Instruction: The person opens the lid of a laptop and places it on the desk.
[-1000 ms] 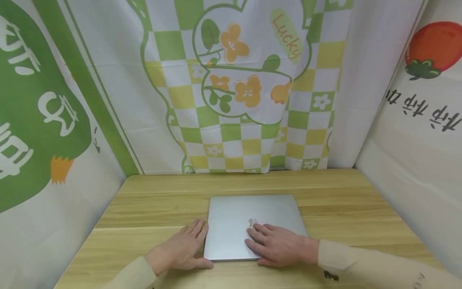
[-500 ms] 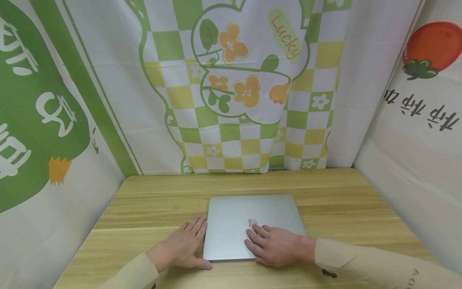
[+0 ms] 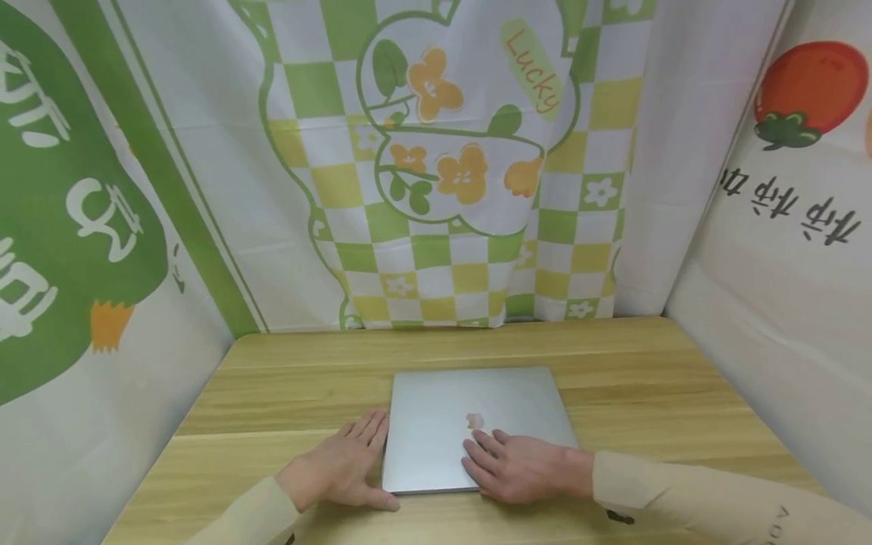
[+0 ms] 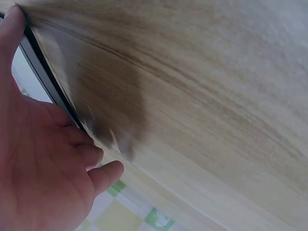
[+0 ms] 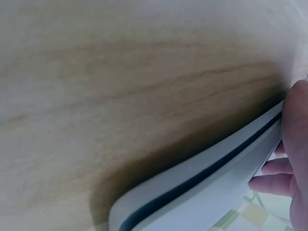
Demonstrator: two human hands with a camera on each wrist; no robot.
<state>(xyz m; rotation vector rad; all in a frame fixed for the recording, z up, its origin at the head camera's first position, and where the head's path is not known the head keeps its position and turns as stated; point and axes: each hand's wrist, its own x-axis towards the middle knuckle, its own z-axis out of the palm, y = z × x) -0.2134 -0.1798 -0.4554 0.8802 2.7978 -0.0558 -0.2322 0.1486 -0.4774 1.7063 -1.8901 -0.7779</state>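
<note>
A closed silver laptop (image 3: 436, 416) with a shiny logo on its lid lies flat on the wooden table. My left hand (image 3: 341, 465) rests along its left edge, fingers extended and thumb by the near left corner. In the left wrist view the fingers of that left hand (image 4: 43, 159) lie beside the laptop's dark edge. Across the near right part of the lid lies my right hand (image 3: 521, 465), fingers straight just below the logo. The right wrist view shows the laptop's front side and rounded corner (image 5: 159, 197), with the right hand (image 5: 293, 144) at the far end.
The wooden table (image 3: 647, 386) extends around the laptop on every side. A green and yellow checked curtain (image 3: 436, 265) hangs behind its far edge. Printed white cloths enclose the left (image 3: 197, 348) and right (image 3: 770, 303) sides.
The view shifts slightly. My right hand slides a little toward me on the lid, so more of the logo shows. The left hand stays at the laptop's edge.
</note>
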